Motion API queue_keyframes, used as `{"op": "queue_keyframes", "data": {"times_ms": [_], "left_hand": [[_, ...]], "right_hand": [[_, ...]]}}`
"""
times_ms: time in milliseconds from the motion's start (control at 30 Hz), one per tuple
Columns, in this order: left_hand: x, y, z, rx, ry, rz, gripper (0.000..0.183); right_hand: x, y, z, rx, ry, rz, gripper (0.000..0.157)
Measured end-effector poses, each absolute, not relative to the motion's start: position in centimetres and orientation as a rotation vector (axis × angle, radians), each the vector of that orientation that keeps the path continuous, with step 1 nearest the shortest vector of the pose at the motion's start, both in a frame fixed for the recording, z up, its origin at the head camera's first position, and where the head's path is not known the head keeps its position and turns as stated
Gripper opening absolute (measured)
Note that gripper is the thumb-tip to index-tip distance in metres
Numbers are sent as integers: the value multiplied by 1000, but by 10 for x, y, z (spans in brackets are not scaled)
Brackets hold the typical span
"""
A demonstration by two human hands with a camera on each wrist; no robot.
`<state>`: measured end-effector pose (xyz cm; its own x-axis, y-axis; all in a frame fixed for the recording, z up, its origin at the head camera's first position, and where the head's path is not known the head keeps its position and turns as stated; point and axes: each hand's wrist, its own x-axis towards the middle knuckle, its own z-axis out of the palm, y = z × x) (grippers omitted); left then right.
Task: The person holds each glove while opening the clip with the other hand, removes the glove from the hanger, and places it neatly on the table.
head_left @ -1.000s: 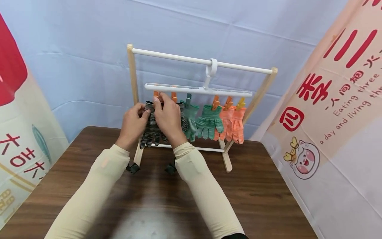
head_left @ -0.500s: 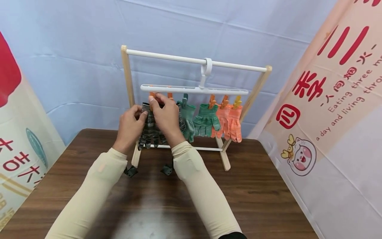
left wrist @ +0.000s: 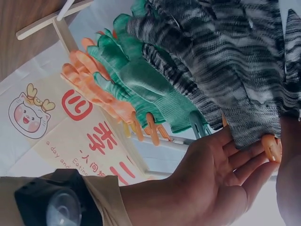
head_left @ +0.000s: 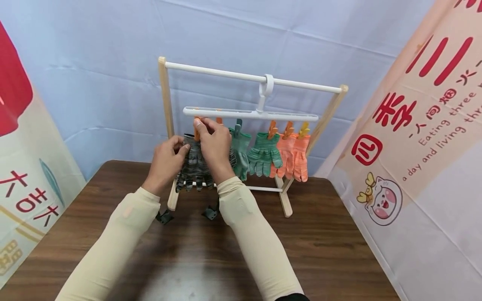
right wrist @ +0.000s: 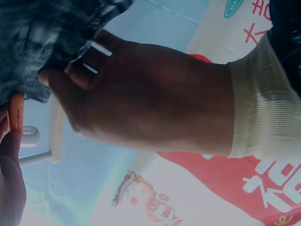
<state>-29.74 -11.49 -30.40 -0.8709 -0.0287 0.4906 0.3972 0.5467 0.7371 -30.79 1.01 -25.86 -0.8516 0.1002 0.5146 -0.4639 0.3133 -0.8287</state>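
Note:
Several knit gloves hang by clothespins from a white hanger. At its left end is a black-and-grey glove, large in the left wrist view. My left hand pinches this glove's cuff at its left edge; in the right wrist view the left thumb lies against the knit. My right hand pinches an orange clothespin at the cuff, as the left wrist view also shows. A second black-and-grey glove is mostly hidden behind the right hand. Green gloves and orange gloves hang to the right.
The hanger hooks on the white top rod of a small wooden rack. The rack stands on a dark brown table. Pale blue cloth is behind it, with a printed banner on the right.
The black-and-grey glove hangs slightly lower, and more of the orange clothespin shows below my right thumb. Both hands keep their hold. The head view shifts slightly.

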Motion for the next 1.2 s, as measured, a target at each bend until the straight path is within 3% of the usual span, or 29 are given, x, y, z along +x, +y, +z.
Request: {"op": "queue_keyframes", "data": {"times_ms": [600, 1200], "left_hand": [[-278, -162, -351, -207, -2494, -1277, 17], [-276, -214, -402, 58, -2708, -1339, 34]], "right_hand": [[-308, 11, -259, 327, -2105, 1628, 40], [-306, 11, -255, 345, -2090, 1691, 43]]}}
